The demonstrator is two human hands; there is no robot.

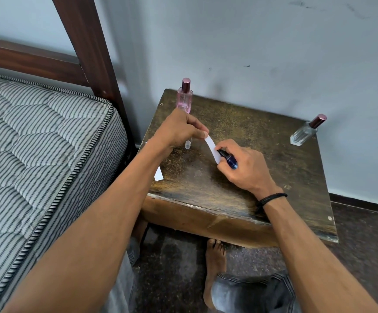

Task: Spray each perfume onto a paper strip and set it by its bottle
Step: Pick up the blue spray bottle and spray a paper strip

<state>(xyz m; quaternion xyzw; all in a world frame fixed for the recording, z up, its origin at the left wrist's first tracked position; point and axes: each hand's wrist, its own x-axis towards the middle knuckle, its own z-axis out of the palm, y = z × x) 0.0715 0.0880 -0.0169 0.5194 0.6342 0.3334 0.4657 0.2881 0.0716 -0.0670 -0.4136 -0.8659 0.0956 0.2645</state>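
Note:
My left hand [179, 129] pinches the top end of a white paper strip [213, 149] over the wooden table [262, 177]. My right hand [242, 166] grips a small dark blue spray bottle [230, 159], its nozzle right against the strip's lower part. A small clear cap [187, 144] stands on the table just under my left hand. A pink perfume bottle [184, 98] stands at the table's back left corner. A clear perfume bottle [305, 131] with a dark red cap is at the back right corner. Another white paper strip [159, 175] lies near the table's left edge, partly hidden by my left forearm.
A striped mattress [36, 143] on a dark wooden bed frame [88, 48] is close on the left. A grey wall [251, 41] runs right behind the table. My bare foot [215, 263] rests on the dark floor under the table's front edge.

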